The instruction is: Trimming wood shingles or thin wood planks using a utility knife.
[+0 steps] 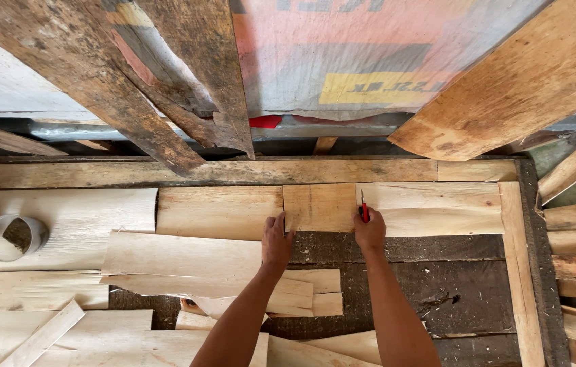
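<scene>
Right hand (370, 231) grips red pen (364, 209) (upright); left hand (277, 239) presses veneer sheet (320, 207).

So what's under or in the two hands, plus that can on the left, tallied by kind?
Hands: 2 (left hand, right hand)
Red-handled tool, kind unclear, in right hand: 1
Small wood piece under both hands: 1
Open metal can: 1
Total: 5
</scene>
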